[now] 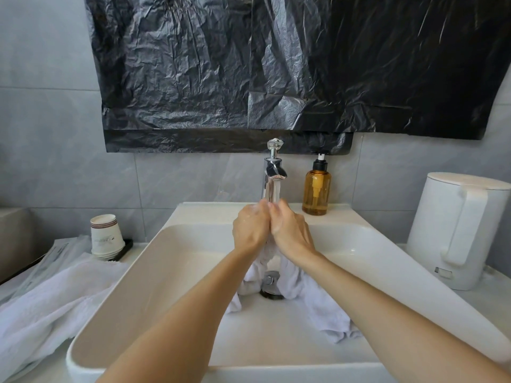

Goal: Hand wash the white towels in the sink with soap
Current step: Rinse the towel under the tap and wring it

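My left hand (250, 228) and my right hand (290, 230) are pressed together under the running chrome tap (272, 175), both gripping a wet white towel (301, 288). The towel hangs down from between my palms and trails over the drain (271, 284) onto the floor of the white sink (154, 258). Water streams from the spout onto my fingertips. An amber soap pump bottle (316, 189) stands on the sink's back ledge, right of the tap. A second white towel (47, 297) lies on the counter to the left, draped against the sink's rim.
A stack of paper cups (106, 236) stands on the left counter beside a dark tray. A white kettle (456, 230) sits at the right. Black plastic sheeting (276, 64) covers the wall above the tap.
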`<state>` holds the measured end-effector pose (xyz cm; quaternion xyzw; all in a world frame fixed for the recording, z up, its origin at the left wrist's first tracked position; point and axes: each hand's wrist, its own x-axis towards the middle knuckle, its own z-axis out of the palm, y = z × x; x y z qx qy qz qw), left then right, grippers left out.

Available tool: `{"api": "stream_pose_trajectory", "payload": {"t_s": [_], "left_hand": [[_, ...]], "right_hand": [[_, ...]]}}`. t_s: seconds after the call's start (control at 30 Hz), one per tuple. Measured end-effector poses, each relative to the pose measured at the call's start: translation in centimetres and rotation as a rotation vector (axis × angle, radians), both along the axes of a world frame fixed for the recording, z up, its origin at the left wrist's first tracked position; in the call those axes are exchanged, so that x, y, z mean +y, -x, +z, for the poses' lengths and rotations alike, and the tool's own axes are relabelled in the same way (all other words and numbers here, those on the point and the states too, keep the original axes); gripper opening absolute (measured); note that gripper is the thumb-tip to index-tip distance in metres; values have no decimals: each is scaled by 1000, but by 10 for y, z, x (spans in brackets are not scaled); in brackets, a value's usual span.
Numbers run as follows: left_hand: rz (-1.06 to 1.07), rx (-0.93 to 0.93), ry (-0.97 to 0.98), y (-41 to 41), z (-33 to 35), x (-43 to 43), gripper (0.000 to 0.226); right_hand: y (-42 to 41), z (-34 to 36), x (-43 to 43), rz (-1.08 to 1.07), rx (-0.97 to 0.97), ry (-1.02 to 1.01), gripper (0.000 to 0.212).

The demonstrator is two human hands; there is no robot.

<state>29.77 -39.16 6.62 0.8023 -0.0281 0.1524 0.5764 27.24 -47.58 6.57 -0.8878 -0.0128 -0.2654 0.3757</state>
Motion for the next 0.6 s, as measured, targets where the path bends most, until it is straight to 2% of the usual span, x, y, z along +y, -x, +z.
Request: {"api": "stream_pose_trajectory", "payload": {"t_s": [0.1, 0.2, 0.37, 0.47, 0.6], "left_hand": [[-8, -3, -109, -1, 0, 0, 35], [-26, 11, -201, 0, -2, 1, 34], [-36, -130, -368, 10, -5, 0, 35], [-69, -157, -415, 9, -5, 3, 36], [-314, -57, -345, 2, -3, 10, 40]], "right_hand": [[-5, -1, -1, -100, 40, 45, 39], [-10, -3, -7, -123, -13, 205, 48], [-8, -6, -20, -87, -79, 362, 52], [-6, -7, -24, -78, -61, 339, 49], [-11, -4, -30, -83, -69, 166, 35]]}}
